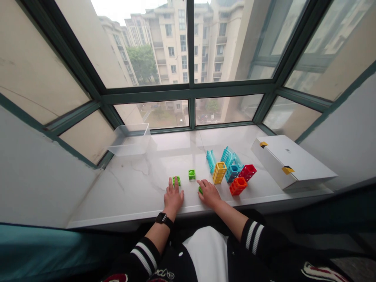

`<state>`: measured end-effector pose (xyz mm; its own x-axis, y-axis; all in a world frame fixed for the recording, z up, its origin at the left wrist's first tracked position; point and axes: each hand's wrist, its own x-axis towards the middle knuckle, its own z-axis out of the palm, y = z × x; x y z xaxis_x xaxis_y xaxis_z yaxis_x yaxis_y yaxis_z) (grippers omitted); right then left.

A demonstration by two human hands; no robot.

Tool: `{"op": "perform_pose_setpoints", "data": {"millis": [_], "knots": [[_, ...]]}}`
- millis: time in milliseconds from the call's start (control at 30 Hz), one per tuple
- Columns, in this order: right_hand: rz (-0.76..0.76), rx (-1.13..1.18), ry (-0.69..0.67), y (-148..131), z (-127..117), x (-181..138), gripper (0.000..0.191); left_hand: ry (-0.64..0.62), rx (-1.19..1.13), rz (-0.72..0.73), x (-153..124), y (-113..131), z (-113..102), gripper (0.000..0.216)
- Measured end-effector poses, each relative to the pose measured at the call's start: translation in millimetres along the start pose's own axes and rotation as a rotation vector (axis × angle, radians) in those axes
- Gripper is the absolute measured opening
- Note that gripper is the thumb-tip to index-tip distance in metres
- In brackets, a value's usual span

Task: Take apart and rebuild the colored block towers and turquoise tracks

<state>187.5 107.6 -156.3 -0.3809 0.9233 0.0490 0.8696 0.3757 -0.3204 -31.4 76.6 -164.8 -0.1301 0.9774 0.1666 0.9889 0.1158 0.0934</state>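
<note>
My left hand point(174, 197) has its fingers stretched forward, the tips over a small green block point(178, 179) that they partly cover. Its thumb stands apart to the side. A second green block point(192, 174) sits by itself a little farther back, between my two hands. My right hand point(209, 193) is bent around another green block point(200, 190), most of which is hidden beneath the fingers. Just beyond that hand stands a yellow stack of blocks point(219, 173).
Right of the yellow stack are an orange stack point(238, 186), a red stack point(247, 172), a blue stack point(232, 173) and light-blue track pieces point(227, 156). A white box point(296, 160) lies at right. A clear plastic bin point(131, 145) stands back left on the marble sill point(126, 188), below windows.
</note>
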Motion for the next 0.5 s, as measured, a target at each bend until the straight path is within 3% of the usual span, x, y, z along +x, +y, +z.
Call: {"op": "perform_pose_setpoints", "data": {"millis": [100,200,333,433,500], "knots": [[0.026,0.056,0.029,0.9,-3.0,-10.2,0.063,0.031,-0.04,0.061,-12.7,-6.2,-1.9,0.081],[0.0,0.205,0.145,3.3,-18.6,-25.8,0.058,0.044,-0.08,0.104,-22.1,-7.9,-2.4,0.078],[-0.101,0.302,0.317,17.8,-71.3,-46.1,0.046,0.005,-0.086,0.154,-24.4,-1.5,-1.1,0.07],[-0.042,0.244,0.523,46.4,-112.5,-56.6,0.04,-0.042,-0.061,0.195,-21.2,6.0,-0.3,0.063],[0.027,0.189,0.594,72.7,-127.2,-62.4,0.038,-0.063,-0.052,0.208,-18.5,10.2,-1.0,0.058]]}}
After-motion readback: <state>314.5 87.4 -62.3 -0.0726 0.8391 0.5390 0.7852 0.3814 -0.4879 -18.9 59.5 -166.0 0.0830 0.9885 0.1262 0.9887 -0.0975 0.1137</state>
